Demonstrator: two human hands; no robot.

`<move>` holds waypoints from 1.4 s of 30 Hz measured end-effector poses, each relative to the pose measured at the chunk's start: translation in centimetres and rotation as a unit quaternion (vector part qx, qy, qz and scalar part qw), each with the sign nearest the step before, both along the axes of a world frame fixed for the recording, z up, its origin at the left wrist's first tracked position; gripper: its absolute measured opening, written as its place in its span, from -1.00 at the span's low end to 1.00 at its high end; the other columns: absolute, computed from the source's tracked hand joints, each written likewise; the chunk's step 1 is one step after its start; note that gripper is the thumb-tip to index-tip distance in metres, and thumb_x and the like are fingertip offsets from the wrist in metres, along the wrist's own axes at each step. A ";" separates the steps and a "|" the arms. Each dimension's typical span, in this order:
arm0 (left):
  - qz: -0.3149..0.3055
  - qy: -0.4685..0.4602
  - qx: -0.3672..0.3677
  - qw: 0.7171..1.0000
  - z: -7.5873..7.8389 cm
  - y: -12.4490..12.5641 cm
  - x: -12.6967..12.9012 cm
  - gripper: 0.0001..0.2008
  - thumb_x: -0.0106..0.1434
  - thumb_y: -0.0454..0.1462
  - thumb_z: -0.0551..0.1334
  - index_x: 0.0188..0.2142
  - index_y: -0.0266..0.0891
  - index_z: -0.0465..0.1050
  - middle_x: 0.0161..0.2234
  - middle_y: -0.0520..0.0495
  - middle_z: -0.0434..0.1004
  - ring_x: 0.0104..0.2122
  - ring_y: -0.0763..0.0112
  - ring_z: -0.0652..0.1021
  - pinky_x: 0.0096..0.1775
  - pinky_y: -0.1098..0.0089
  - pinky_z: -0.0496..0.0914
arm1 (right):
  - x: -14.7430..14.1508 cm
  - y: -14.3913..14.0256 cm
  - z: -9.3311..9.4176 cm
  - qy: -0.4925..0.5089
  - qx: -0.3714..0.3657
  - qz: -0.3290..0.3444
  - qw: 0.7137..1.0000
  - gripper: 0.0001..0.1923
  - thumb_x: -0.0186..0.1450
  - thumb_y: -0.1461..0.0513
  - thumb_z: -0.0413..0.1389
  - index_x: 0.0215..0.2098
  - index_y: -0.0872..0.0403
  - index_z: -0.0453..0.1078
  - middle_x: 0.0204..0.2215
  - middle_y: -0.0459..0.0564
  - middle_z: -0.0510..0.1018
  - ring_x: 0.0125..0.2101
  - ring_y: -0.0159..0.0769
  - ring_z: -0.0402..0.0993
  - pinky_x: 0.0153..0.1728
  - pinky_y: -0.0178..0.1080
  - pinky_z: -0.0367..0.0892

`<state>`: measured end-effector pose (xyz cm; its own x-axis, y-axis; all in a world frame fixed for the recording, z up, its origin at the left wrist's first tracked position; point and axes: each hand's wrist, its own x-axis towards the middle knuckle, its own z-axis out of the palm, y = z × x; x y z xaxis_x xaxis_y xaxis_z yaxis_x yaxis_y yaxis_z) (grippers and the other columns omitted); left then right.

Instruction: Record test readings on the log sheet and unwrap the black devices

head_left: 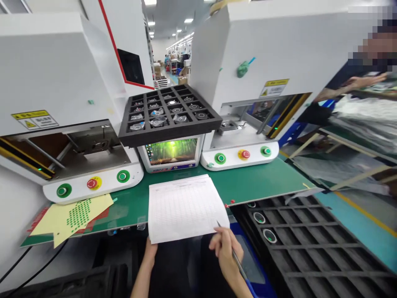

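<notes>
Right hand (225,252): closed around a pen (233,253), tip at the printed sheet (184,207) (near edge overhanging the green bench (257,182)). Left hand (151,250): gripping the sheet's lower left corner.

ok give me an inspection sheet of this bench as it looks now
surface: green mat, mostly bare at right
job's things: printed sheet overhanging the front edge; pen
clutter: yellow sticker sheet; black tray of parts on the monitor; black tray with three parts
grip: left hand under the sheet's edge; right hand holds the pen
cables: black cables at lower left
surroundings: two white machines; another person's arm at right
</notes>
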<state>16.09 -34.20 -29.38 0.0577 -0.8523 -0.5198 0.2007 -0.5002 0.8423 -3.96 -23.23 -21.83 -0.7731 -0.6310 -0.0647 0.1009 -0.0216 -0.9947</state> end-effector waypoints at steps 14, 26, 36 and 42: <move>-0.013 0.036 0.008 0.999 8.2 2.7 0.3 -0.72 0.16 -0.22 0.29 -0.16 -0.32 0.54 -0.22 -0.22 0.62 -0.27 0.21 0.60 -0.33 0.31 0.52 | -1.2 0.3 -2.9 -0.486 -0.022 0.083 0.870 -0.34 -0.21 -0.02 0.42 -0.22 0.13 0.41 -0.35 0.03 0.65 -0.31 -0.12 0.60 -0.26 -0.11 0.53; 0.019 -0.077 0.003 0.997 11.4 2.1 -2.4 -0.85 0.27 -0.43 0.20 -0.17 -0.37 0.48 -0.43 -0.07 0.55 -0.55 0.49 0.51 -0.58 0.55 0.40 | -1.2 -1.7 0.3 -0.319 0.024 0.006 0.947 -0.47 -0.26 0.14 0.39 -0.34 0.16 0.40 -0.48 -0.09 0.56 -0.55 -0.35 0.44 -0.62 -0.28 0.52; 0.031 -0.022 0.001 0.999 11.5 2.8 -2.2 -0.80 0.12 -0.43 0.30 -0.21 -0.39 0.48 -0.47 -0.06 0.56 -0.56 0.50 0.50 -0.59 0.57 0.38 | -1.9 -2.2 1.5 -0.259 0.017 0.038 0.965 -0.55 -0.17 0.05 0.32 -0.38 0.15 0.45 -0.37 0.03 0.61 -0.51 -0.22 0.50 -0.67 -0.24 0.45; 0.035 -0.001 -0.058 0.998 11.2 4.0 -2.3 -0.36 -0.27 -0.17 0.54 -0.15 -0.36 0.51 -0.39 -0.08 0.60 -0.52 0.41 0.52 -0.63 0.55 0.32 | -2.5 -0.4 2.8 -0.242 0.020 0.054 0.969 -0.54 -0.21 0.00 0.36 -0.44 0.11 0.48 -0.45 0.01 0.62 -0.50 -0.15 0.51 -0.58 -0.20 0.46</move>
<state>13.76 -30.25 -18.17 0.1192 -0.9007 -0.4178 0.2303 -0.3843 0.8940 -6.45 -23.66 -19.03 -0.5758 -0.6957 -0.4295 0.5548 0.0534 -0.8303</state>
